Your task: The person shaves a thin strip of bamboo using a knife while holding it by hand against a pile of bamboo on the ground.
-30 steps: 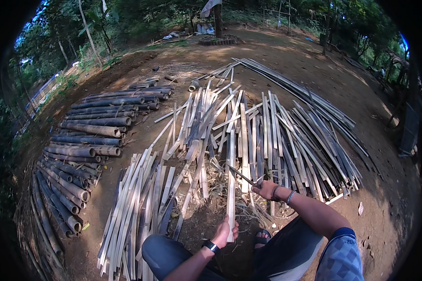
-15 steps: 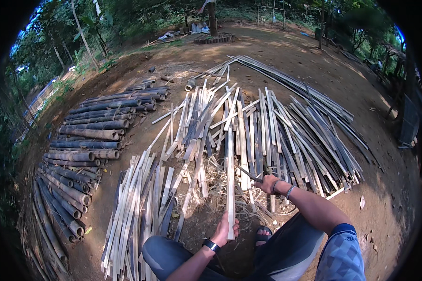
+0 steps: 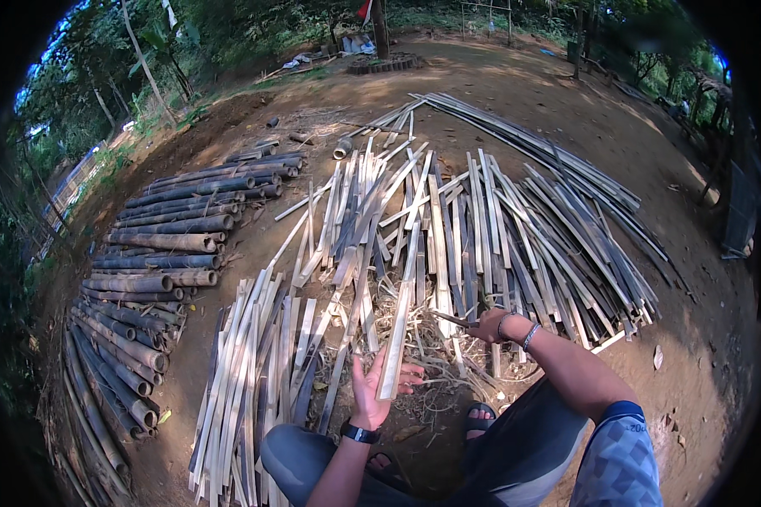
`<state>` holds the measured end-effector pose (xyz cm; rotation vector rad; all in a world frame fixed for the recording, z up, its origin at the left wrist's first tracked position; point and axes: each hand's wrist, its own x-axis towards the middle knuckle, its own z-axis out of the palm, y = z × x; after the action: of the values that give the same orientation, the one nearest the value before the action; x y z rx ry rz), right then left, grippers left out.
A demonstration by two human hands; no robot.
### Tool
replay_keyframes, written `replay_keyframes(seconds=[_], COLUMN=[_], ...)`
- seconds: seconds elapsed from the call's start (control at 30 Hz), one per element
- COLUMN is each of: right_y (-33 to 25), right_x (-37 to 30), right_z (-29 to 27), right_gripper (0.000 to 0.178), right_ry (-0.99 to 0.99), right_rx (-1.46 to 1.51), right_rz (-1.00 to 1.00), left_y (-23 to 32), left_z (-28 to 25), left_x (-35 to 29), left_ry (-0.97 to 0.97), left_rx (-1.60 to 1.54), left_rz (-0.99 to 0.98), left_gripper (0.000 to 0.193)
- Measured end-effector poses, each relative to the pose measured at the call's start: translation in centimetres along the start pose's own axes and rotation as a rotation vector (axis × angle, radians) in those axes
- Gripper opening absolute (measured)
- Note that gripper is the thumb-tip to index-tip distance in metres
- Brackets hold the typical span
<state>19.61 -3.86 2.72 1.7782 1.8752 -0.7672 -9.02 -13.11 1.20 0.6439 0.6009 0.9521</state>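
Note:
A pale split-bamboo strip slants away from me in front of my body. Its near end lies across the palm of my left hand, whose fingers are spread and not wrapped round it. To the right, my right hand is closed around the handle of a knife. The narrow dark blade points left, toward the strip, with a gap between them. Curly bamboo shavings litter the ground beneath both hands.
Bamboo strips fan out ahead, with another strip pile at my left knee. Dark, uncut bamboo poles lie stacked further left. Longer strips stretch along the far right. My sandalled foot rests on the dirt below the knife.
My left hand has opened from its grip and moved slightly left and up. The strip's near end has swung left and tilted. The right hand with the knife has barely moved.

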Motion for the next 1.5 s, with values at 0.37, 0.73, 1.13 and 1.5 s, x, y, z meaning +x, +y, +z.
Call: replay_keyframes(seconds=[0.37, 0.73, 1.13, 1.5], right_y=[1.9, 0.2, 1.7, -1.5], right_x=[1.2, 0.0, 0.0, -1.4], right_z=[0.5, -0.9, -1.3, -2.3], right_gripper=[0.06, 0.055, 0.058, 0.065], right_ry=[0.13, 0.223, 0.223, 0.375], right_rx=[0.181, 0.155, 0.228, 0.218], right_rz=[0.032, -0.066, 0.022, -0.08], left_y=[2.0, 8.8, 25.1, 24.0], left_z=[-2.0, 0.0, 15.6, 16.3], left_x=[1.8, 7.4, -22.7, -33.5], left_ry=[0.132, 0.753, 0.019, 0.117], left_rx=[0.275, 0.522, 0.405, 0.536], left_rz=[0.697, 1.168, 1.344, 1.439], left_gripper=[0.071, 0.034, 0.033, 0.031])
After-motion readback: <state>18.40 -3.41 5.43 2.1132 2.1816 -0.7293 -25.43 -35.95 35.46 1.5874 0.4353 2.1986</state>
